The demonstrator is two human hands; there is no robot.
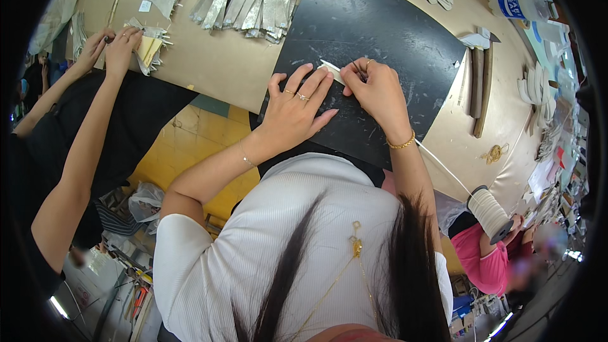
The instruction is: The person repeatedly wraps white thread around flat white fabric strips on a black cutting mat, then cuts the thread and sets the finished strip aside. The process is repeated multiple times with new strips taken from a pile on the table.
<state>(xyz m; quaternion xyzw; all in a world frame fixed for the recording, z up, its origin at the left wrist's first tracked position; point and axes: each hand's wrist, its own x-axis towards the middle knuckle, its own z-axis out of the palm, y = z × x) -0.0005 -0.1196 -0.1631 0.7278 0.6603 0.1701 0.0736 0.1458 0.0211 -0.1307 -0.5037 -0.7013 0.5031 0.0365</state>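
Note:
On a black cutting mat (pixel 329 22) lies a short, narrow white strip (pixel 334 74) in front of me. My left hand (pixel 294 107) rests with its fingers spread, the index fingertip touching the strip. At the strip's right side, my right hand (pixel 375 92) is closed in a pinch on it; a small dark thing shows between these fingers, too hidden to name. White cord (pixel 443 166) runs from beside my right wrist to a spool (pixel 489 213) at the table's right edge. Where the cord's other end goes is hidden by my right arm.
Bundled pale strips (pixel 253 6) lie beyond the mat. Two wooden-handled tools (pixel 481 88), a plastic bottle (pixel 516 6) and a small tangle of yellowish thread (pixel 494 153) are to the right. A co-worker's hands (pixel 117 50) handle pale pieces at left; another person in pink (pixel 484 256) sits at right.

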